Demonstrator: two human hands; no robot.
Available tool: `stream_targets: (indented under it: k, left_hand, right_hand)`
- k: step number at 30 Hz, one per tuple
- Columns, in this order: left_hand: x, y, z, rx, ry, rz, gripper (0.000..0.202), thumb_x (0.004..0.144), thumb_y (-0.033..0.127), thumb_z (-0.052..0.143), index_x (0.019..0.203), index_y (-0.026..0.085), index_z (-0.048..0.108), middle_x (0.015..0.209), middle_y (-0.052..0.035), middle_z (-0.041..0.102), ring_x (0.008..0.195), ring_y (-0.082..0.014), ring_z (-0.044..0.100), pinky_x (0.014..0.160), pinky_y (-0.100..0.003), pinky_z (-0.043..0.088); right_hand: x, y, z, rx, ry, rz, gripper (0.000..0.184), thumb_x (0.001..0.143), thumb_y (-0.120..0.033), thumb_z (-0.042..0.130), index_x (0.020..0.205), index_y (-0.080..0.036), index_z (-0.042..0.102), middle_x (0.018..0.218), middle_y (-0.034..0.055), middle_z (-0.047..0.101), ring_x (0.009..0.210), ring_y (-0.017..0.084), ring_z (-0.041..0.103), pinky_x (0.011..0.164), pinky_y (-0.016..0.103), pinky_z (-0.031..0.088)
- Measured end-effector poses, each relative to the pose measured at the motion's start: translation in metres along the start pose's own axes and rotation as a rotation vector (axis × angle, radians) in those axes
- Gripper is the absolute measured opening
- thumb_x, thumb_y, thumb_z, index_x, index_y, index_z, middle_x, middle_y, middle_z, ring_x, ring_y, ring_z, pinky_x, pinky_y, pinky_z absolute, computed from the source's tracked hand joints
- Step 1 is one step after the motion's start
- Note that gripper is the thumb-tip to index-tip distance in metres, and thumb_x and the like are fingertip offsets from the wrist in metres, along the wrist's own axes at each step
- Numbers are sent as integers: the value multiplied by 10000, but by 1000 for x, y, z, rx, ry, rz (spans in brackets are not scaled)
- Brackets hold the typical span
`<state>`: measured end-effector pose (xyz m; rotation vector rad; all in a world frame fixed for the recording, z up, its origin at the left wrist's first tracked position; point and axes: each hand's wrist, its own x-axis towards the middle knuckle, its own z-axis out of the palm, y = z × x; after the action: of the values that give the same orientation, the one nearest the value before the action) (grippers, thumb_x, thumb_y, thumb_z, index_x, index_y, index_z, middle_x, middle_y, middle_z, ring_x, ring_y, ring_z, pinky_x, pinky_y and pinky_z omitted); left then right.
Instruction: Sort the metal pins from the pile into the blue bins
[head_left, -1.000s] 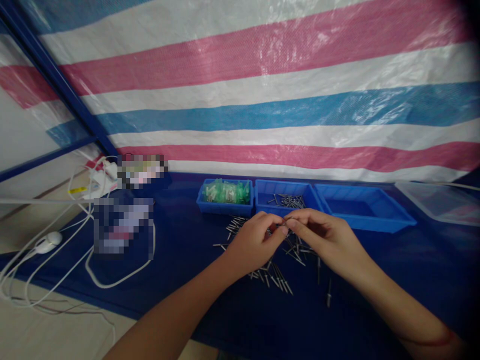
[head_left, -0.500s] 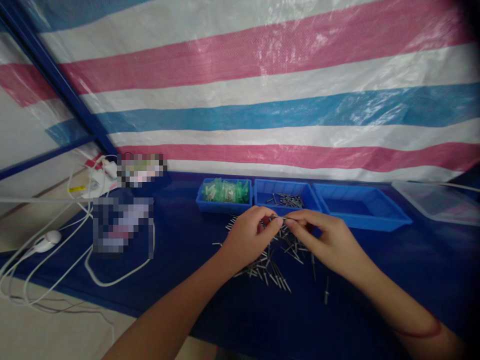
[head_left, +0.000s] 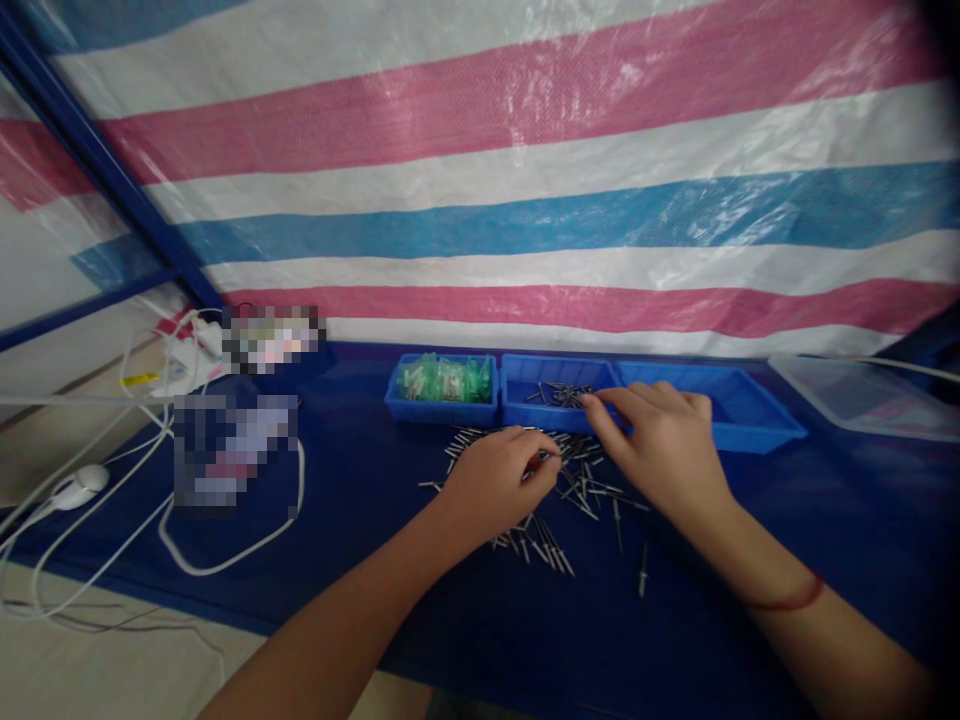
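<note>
Has the left hand (head_left: pixel 502 475) above metal rivets (head_left: pixel 577 452) strewn on the worktop (head_left: pixel 337 450), with thumb and forefinger almost meeting; cannot tell whether pinching a rivet. Has the right hand (head_left: pixel 664 440) at the middle blue bin (head_left: pixel 541 416), with thumb and forefinger close together beside more rivets inside; cannot tell whether gripping any.

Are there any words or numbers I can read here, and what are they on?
No words, numbers or signs can be read.
Yellow tag by the white cables: too small.
Green packets: too blurred.
Metal pins: too small to show any marks.
Two pixelated patches on the left: nothing readable.
</note>
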<state>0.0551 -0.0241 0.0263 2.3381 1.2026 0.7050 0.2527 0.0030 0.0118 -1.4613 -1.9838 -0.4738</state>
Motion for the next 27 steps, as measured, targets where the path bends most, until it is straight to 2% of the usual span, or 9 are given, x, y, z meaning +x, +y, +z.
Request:
stream_targets:
  k: [6, 11, 14, 19, 27]
  left_hand:
    - [1, -6, -1, 116, -12, 29, 188, 905, 252, 462, 946, 181, 632, 832, -28, 623, 775, -163, 581, 725, -271, 433]
    - [0, -8, 1, 202, -77, 97, 171, 834, 172, 518, 931, 189, 657, 896, -36, 631, 834, -177, 562, 783, -297, 417]
    - [-1, -5, 4, 266, -113, 116, 151, 842, 246, 553, 926, 209, 672, 906, -39, 625, 871, -193, 542, 769, -311, 395]
    - [1, 2, 14, 366, -75, 86, 269, 899, 425, 515, 899, 229, 700, 898, -40, 625, 903, -211, 508, 757, -353, 336]
    - [4, 8, 26, 363, -86, 57, 229, 886, 388, 552, 847, 235, 719, 839, -32, 639, 867, -208, 494, 750, -366, 296]
  right_hand:
    - [-6, -5, -10, 205, -73, 30, 283, 905, -343, 484, 751, -190, 666, 653, 26, 623, 660, 178, 537, 678, 323, 299]
    - [-4, -4, -11, 279, -104, 51, 278, 894, -316, 491, 702, -194, 652, 632, 23, 618, 632, 174, 548, 654, 315, 327]
    - [-3, -3, -12, 301, -111, 51, 282, 893, -311, 492, 686, -196, 646, 640, 23, 629, 621, 171, 561, 654, 316, 341]
    - [-2, -6, -14, 321, -111, 42, 278, 891, -302, 496, 682, -194, 644, 645, 21, 633, 611, 166, 563, 668, 319, 354]
    - [-5, -7, -11, 345, -124, 31, 264, 880, -305, 495, 692, -197, 646, 665, 37, 653, 628, 176, 567, 671, 323, 377]
